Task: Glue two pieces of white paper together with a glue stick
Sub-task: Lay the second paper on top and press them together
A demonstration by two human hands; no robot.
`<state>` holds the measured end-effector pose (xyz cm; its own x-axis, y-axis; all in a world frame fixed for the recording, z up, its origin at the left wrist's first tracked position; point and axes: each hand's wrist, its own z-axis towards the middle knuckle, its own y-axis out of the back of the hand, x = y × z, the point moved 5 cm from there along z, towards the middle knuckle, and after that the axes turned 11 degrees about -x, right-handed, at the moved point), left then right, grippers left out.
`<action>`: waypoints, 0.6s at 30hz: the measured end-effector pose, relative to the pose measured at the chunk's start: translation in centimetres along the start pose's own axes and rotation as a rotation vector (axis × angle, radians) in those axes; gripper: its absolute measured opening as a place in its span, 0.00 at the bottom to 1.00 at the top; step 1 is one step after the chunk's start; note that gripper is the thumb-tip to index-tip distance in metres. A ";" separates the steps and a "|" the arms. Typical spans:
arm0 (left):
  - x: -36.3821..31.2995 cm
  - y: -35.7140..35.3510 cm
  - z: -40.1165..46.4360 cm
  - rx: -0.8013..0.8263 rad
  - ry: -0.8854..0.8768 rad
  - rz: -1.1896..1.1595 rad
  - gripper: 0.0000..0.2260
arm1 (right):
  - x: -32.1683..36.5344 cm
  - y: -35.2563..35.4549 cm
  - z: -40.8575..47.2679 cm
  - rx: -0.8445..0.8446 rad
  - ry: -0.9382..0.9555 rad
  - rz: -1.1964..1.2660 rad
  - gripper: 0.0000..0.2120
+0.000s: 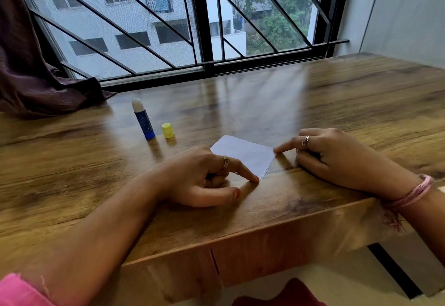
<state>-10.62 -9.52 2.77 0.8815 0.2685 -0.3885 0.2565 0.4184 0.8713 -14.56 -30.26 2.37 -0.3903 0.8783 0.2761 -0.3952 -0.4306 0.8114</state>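
A small white paper lies flat on the wooden table; I cannot tell whether it is one sheet or two stacked. My left hand presses its index fingertip on the paper's near corner, other fingers curled. My right hand touches the paper's right corner with its index fingertip. The blue glue stick stands upright and uncapped to the left of the paper, white glue showing on top. Its yellow cap stands beside it on the right.
A dark curtain drapes onto the table's far left corner. A barred window runs along the far edge, a grey wall on the right. The table's front edge is near my forearms, with a drawer front under it.
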 end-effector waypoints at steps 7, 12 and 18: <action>0.8 1.1 -0.3 -0.051 0.051 -0.032 0.10 | 1.3 0.6 -0.4 -0.036 0.152 0.063 0.13; 1.7 1.9 -0.5 -0.115 0.080 0.029 0.09 | 2.1 0.7 -0.6 0.032 0.255 0.143 0.14; 2.4 2.2 -0.4 -0.157 0.088 0.123 0.12 | 2.9 0.5 -0.9 0.174 0.298 0.267 0.16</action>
<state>-8.09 -7.57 3.60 0.8627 0.3973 -0.3130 0.0787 0.5058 0.8590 -16.61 -28.07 3.11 -0.6927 0.6316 0.3482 -0.1120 -0.5711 0.8132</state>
